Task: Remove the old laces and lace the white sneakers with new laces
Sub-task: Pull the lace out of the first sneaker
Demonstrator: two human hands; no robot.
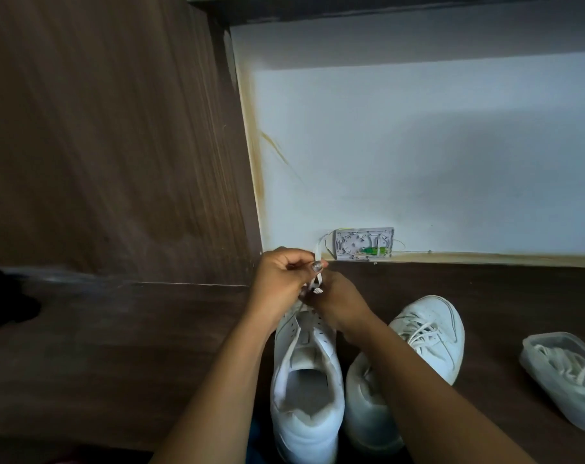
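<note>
On the floor: two white sneakers stand side by side, toes toward the wall (pixel 418 145).
Open sneaker (pixel 306 390): it is on the left, and most of its holes look empty.
Laced sneaker (pixel 425 343): it is just beside the open one and its lace is still in.
Lace (pixel 318 280): it is white and thin, held up over the toe end of the open sneaker. One part hangs down along the holes. I cannot tell if it is old or new.
Left hand (pixel 284 272): it pinches the lace up high with thumb and finger.
Right hand (pixel 336 301): its fingers curl in low on the lace, and it seems to hold it there.
Tub (pixel 535 349): a clear plastic tub sits well apart on the right, with more white laces inside.
How it will feel: I think the lace is soft, light and floppy, so it may slip. The best place to hold it is close to the tip, to poke it through a hole. The sneaker looks light and keeps its shape, so holding its side should keep it from moving.
Count: two sneakers, two hands, one lace in the hands, one tub. The laces in the tub are too tangled to count.
</note>
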